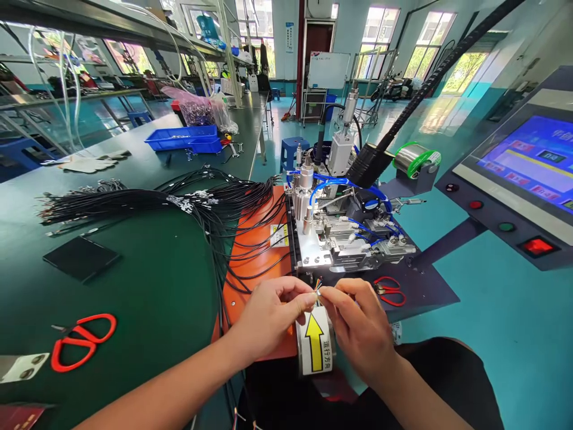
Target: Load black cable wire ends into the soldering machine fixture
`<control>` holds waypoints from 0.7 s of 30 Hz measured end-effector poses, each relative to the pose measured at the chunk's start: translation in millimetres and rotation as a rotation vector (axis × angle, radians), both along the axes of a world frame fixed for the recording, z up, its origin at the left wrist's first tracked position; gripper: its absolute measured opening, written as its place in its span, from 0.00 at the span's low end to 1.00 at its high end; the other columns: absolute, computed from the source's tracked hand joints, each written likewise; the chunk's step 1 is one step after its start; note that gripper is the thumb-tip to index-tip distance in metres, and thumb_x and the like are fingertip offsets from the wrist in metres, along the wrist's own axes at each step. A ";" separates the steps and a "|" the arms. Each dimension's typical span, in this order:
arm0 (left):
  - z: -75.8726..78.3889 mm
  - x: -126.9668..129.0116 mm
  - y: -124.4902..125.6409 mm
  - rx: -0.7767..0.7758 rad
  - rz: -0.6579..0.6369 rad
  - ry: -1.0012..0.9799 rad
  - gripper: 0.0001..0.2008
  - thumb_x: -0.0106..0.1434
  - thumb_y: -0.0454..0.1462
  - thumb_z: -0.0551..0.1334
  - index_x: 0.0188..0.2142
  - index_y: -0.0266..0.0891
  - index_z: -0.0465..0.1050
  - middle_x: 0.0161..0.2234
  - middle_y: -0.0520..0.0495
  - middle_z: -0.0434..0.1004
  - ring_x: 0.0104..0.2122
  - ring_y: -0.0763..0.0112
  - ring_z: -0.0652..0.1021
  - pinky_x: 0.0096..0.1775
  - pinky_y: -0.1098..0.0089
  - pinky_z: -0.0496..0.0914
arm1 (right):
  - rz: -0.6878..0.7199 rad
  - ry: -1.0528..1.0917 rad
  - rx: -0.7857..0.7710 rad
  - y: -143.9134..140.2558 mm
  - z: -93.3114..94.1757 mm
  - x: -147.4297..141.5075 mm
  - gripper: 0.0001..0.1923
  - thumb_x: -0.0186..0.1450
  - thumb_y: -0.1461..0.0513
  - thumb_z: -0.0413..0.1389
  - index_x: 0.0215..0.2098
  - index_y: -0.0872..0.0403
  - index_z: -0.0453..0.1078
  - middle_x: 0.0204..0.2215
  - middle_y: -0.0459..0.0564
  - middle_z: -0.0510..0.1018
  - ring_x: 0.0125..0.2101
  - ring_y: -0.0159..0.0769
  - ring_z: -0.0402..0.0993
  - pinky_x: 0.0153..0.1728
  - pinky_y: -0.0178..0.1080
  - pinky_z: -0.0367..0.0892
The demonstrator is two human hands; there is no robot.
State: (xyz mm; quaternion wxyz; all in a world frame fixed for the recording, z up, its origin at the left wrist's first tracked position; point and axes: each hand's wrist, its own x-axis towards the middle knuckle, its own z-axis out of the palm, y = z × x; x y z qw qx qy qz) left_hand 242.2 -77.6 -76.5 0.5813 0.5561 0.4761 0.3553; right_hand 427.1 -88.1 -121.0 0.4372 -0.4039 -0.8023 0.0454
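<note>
Both hands meet at one spot: the left hand (268,313) and right hand (360,331) each pinch, w/ thumb and fingertips closed, the stripped end of a thin cable (317,288), its small coloured wires fanning out between the two grips. That cable end sits just in front of the soldering fixture (344,239), right at its front edge, approx. above the white label w/ yellow arrow (316,340), which is just below the fingers. Can't tell where the rest of the cable runs; hidden by the hands.

Rel. to the fixture:
- Small red-handled snips (388,291) lie on the dark base just in front of it, beside the right hand's knuckles.
- Orange mat (253,239) adjoins its left side; black cables drape over the mat.
- Bundle of black cables (134,202) spreads farther left across the green bench (156,298).
- Red scissors (83,340) well to the left and nearer the person, on the bench.
- Black flat pad (81,258) left, past the mat.
- Solder spool (416,158) just behind-right.
- Control panel w/ blue screen (528,173) well right.
- Blue tray (185,138) far behind-left.
</note>
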 end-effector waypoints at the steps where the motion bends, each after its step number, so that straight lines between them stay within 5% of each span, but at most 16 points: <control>1: -0.2 -0.2 0.2 0.001 -0.001 -0.005 0.13 0.63 0.43 0.64 0.32 0.33 0.76 0.27 0.48 0.74 0.26 0.71 0.73 0.29 0.72 0.67 | -0.005 0.011 0.000 1.0 -1.3 -1.4 0.15 0.68 0.71 0.54 0.51 0.51 0.70 0.38 0.52 0.70 0.37 0.38 0.68 0.38 0.43 0.66; 9: -7.2 1.3 -2.0 0.047 0.005 -0.083 0.09 0.64 0.41 0.63 0.33 0.35 0.73 0.27 0.50 0.73 0.28 0.71 0.73 0.32 0.72 0.67 | 0.006 0.320 -0.224 -1.2 3.7 -22.4 0.06 0.71 0.66 0.51 0.40 0.52 0.69 0.36 0.49 0.71 0.37 0.35 0.70 0.38 0.38 0.67; 15: -18.0 2.0 -5.4 0.156 0.050 -0.062 0.05 0.64 0.36 0.63 0.33 0.37 0.74 0.29 0.50 0.74 0.30 0.72 0.73 0.33 0.74 0.66 | 0.093 0.557 -0.758 -8.4 18.9 -22.4 0.12 0.72 0.55 0.51 0.35 0.52 0.68 0.32 0.46 0.69 0.32 0.32 0.66 0.32 0.34 0.63; 21: -16.7 -6.0 -9.5 0.508 -0.008 0.074 0.05 0.68 0.33 0.60 0.35 0.39 0.75 0.32 0.50 0.75 0.33 0.72 0.73 0.36 0.73 0.66 | 0.361 0.874 -1.206 -14.6 30.8 -12.4 0.14 0.69 0.52 0.56 0.34 0.54 0.65 0.28 0.43 0.62 0.28 0.29 0.56 0.30 0.32 0.58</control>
